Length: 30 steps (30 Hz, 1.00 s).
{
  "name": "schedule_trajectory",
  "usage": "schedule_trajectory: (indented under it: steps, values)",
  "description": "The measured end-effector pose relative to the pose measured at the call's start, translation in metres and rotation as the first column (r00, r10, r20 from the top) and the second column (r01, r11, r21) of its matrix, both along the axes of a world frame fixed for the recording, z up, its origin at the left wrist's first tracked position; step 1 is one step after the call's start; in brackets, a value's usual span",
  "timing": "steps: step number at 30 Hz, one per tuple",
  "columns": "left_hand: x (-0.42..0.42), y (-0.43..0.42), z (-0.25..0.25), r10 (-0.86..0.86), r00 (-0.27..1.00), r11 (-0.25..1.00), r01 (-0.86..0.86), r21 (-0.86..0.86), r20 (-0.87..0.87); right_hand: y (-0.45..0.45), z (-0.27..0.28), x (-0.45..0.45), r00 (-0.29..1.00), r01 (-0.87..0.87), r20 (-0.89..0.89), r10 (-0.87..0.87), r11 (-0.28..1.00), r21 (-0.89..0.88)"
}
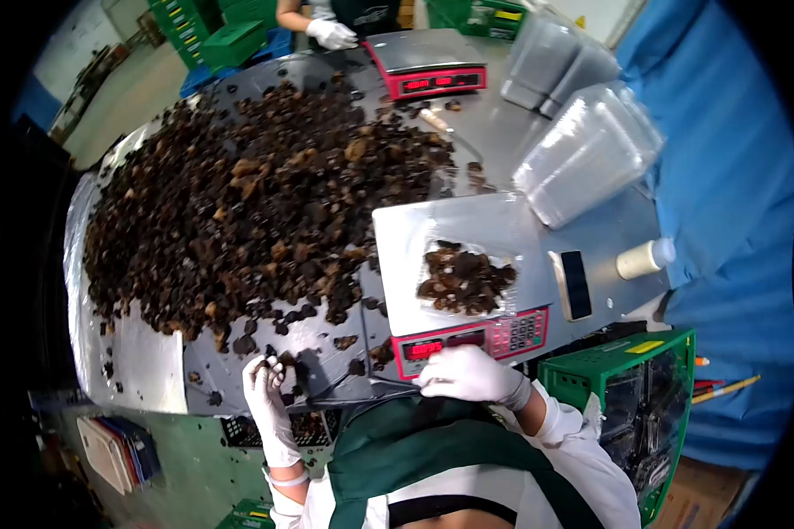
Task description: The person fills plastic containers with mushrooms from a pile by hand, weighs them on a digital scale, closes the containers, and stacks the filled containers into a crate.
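Observation:
My left hand (269, 397), in a white glove, is at the near table edge. Its fingers are curled together around a small dark brown dried piece, beside other loose pieces. My right hand (469, 375), also gloved, is curled in front of the red scale (397, 256); its fingertips are turned away, so what they hold, if anything, is hidden. A clear plastic tray (513, 298) rests on the scale's metal plate, holding brown dried pieces (468, 280) that look like mushrooms. To the left spreads a large heap of similar pieces (238, 203).
Across the table, a co-worker's gloved hand (332, 33) is beside a second red scale (432, 63). Stacked clear trays (588, 154), a phone (576, 285) and a white bottle (644, 259) are on the right. A green crate (582, 366) of packed trays stands at my right.

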State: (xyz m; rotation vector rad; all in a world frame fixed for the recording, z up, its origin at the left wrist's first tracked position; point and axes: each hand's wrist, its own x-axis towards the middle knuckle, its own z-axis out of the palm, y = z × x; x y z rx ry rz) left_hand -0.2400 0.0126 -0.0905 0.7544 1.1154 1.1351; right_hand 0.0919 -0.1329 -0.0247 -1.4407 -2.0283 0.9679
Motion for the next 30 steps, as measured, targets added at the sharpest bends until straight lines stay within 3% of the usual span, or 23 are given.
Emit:
schedule_trajectory:
  steps: [2,4,6,8,10,11,12,13,14,15,16,18,20,22,24,26,28,30]
  values:
    - [-0.022,-0.001,-0.001,0.09,0.995,0.996,-0.09,-0.013,-0.031,-0.01,-0.034,-0.02,0.855,-0.073,0.494,0.159,0.979,-0.189]
    - [-0.063,0.0,-0.016,0.176,0.983,0.984,-0.174,0.032,-0.054,-0.026,-0.076,-0.022,0.913,0.014,0.407,0.035,0.993,-0.117]
    - [-0.1,-0.006,-0.015,0.273,0.954,0.962,-0.269,0.054,-0.125,-0.021,-0.06,-0.029,0.901,0.072,0.433,0.025,0.976,-0.206]
    - [-0.132,-0.013,-0.019,0.412,0.884,0.909,-0.416,0.031,-0.22,-0.029,-0.068,-0.038,0.905,0.067,0.426,-0.008,0.99,-0.124]
    - [-0.187,-0.024,-0.057,0.452,0.808,0.872,-0.49,-0.007,-0.378,-0.031,-0.078,-0.047,0.937,0.047,0.347,-0.054,0.999,0.028]
    - [-0.206,-0.034,-0.072,0.36,0.671,0.913,-0.395,0.098,-0.649,-0.03,-0.075,-0.05,0.93,0.07,0.363,-0.048,0.996,-0.049]
    - [-0.215,-0.039,-0.077,0.268,0.445,0.95,-0.269,0.158,-0.855,-0.024,-0.065,-0.055,0.906,0.103,0.423,-0.025,0.982,-0.161]
    - [-0.219,-0.044,-0.086,0.339,0.342,0.939,-0.184,0.291,-0.876,-0.017,-0.058,-0.059,0.935,0.137,0.343,-0.091,0.984,-0.113]
    - [-0.199,-0.043,-0.062,0.345,0.229,0.938,-0.073,0.338,-0.91,-0.01,-0.048,-0.063,0.953,0.179,0.259,-0.154,0.981,-0.073]
    - [-0.186,-0.041,-0.052,0.3,0.305,0.952,-0.036,0.304,-0.904,0.009,-0.019,-0.074,0.949,0.287,0.228,-0.22,0.902,-0.322]
    - [-0.173,-0.037,-0.045,0.251,0.379,0.962,0.005,0.273,-0.891,0.019,-0.019,-0.084,0.951,0.305,0.128,-0.283,0.927,-0.217]
    - [-0.144,-0.025,-0.026,0.029,0.429,0.922,0.338,0.19,-0.903,0.05,-0.023,-0.11,0.947,0.305,-0.064,-0.315,0.944,-0.125]
    - [-0.116,-0.022,-0.031,-0.003,0.491,0.808,0.515,0.287,-0.871,0.081,-0.037,-0.141,0.949,0.267,-0.141,-0.283,0.956,-0.121]
    - [-0.098,-0.015,-0.033,0.042,0.416,0.637,0.689,0.346,-0.908,0.109,-0.062,-0.175,0.977,0.19,0.067,-0.202,0.97,0.149]
    - [-0.096,-0.01,-0.041,-0.001,0.328,0.541,0.795,0.275,-0.945,0.132,-0.071,-0.207,0.926,0.103,0.339,-0.168,0.974,0.2]
    - [-0.102,-0.003,-0.054,0.001,0.331,0.487,0.824,0.29,-0.943,0.147,-0.091,-0.232,0.844,0.042,0.493,-0.212,0.942,0.334]
    - [-0.11,0.002,-0.061,-0.032,0.403,0.457,0.82,0.345,-0.915,0.152,-0.107,-0.24,0.823,0.041,0.52,-0.226,0.939,0.342]
    - [-0.119,0.004,-0.061,-0.032,0.486,0.481,0.773,0.413,-0.873,0.155,-0.111,-0.236,0.897,0.115,0.382,-0.223,0.951,0.287]
